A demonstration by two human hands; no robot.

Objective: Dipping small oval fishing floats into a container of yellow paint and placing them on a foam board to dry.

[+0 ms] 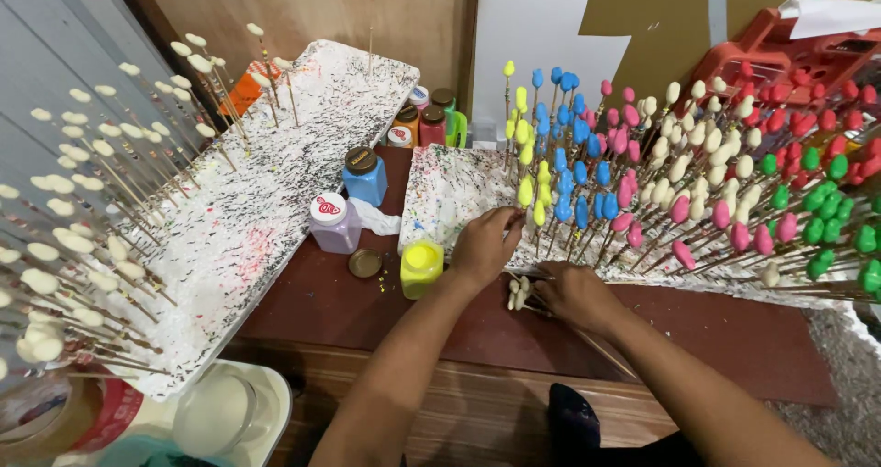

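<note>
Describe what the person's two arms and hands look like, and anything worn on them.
Both forearms are bare, with no sleeves in view. The left hand and right hand wear no gloves, and no watch, ring or bracelet is visible. Paint marks, if any, are too small to tell.

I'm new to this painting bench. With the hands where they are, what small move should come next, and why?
Probably the left hand should push its stick into the splattered foam board beside the yellow-tipped sticks, since it pinches one there, while the right hand rests on the unpainted sticks.
</note>
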